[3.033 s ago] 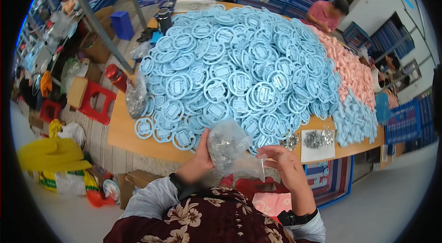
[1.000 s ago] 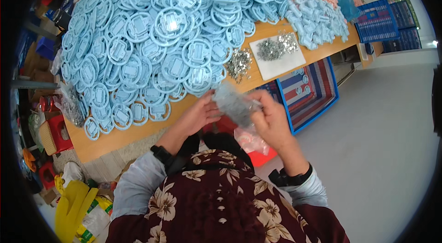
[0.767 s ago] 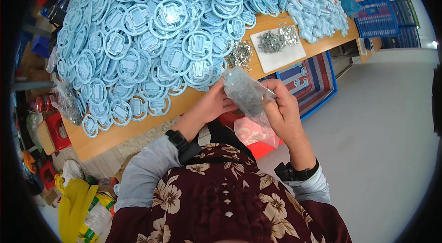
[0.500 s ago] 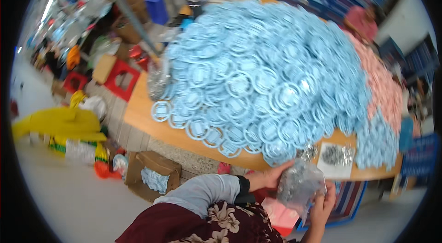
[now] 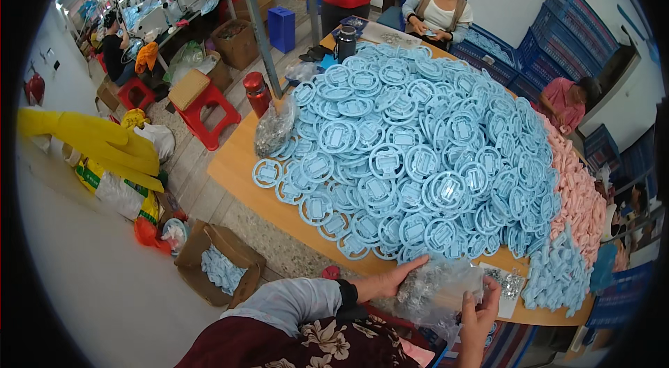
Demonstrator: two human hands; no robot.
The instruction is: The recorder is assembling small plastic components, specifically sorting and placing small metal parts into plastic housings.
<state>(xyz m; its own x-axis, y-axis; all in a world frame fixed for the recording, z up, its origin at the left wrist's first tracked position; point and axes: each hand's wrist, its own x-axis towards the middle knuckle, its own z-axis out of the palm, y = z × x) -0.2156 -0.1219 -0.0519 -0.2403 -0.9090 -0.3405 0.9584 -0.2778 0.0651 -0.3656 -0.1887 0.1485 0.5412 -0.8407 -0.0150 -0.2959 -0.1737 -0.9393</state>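
A clear plastic bag [image 5: 433,290] with small silvery metal parts inside is held at the front edge of the table. My left hand [image 5: 391,280] is closed around its left side, thumb along the top. On the other side my right hand [image 5: 481,307] pinches the bag's loose plastic between thumb and fingers. Just beyond the bag rises a large heap of light-blue round plastic pieces [image 5: 418,159]. To the right of my right hand, loose silvery parts [image 5: 512,283] lie on a white sheet [image 5: 503,307].
Pink pieces [image 5: 575,187] and small light-blue pieces [image 5: 557,274] are piled at the right. A second bag of metal parts [image 5: 274,132] and a red flask [image 5: 257,93] stand at the table's left edge. A cardboard box [image 5: 188,263] sits on the floor. Co-workers [image 5: 440,9] are across the table.
The view has shifted, showing more of the room's far side. Both hands keep hold of the bag, which now sits slightly farther left in view. A standing co-worker's bag has come into view.
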